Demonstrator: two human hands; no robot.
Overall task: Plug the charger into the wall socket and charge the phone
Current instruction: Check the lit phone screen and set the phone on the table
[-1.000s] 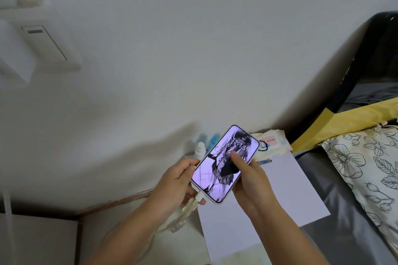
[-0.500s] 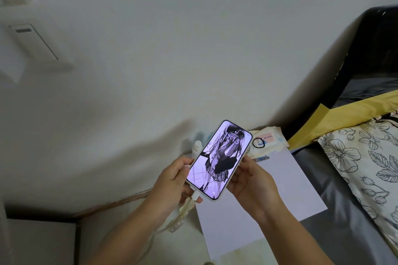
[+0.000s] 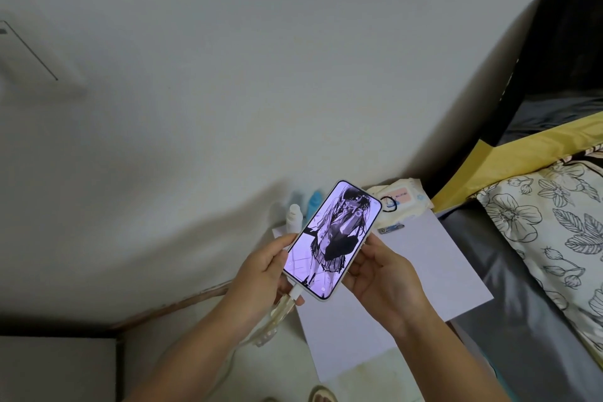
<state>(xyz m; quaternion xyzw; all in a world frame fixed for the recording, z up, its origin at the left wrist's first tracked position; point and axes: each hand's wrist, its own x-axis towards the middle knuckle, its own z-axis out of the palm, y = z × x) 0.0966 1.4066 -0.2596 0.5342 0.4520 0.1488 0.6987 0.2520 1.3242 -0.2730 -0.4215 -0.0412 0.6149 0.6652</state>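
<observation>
Head view, near to far. Two bare forearms rise from the lower edge toward the centre. The left hand curls around the lower left edge of the phone, thumb on the rim beside the screen and the other fingers hidden behind it; the right hand cups the lower right edge, fingers bent behind the case and fingertips touching its side. The phone is held between both hands above the floor, tilted with its top toward the upper right, its screen lit with a pale violet drawing of a figure. A white charging connector sits in the port at the phone's bottom edge, and its pale cable hangs down behind the left wrist; where it ends cannot be told. Under the hands lies a white sheet of paper, its right edge beside the grey bed sheet. Past the phone, against the wall, stand a small white bottle and a blue item, with a pack of wet wipes just to the right. A floral pillow and a yellow cloth lie on the bed at right. On the wall at far upper left sits a white wall plate, blurred and partly cut off.
</observation>
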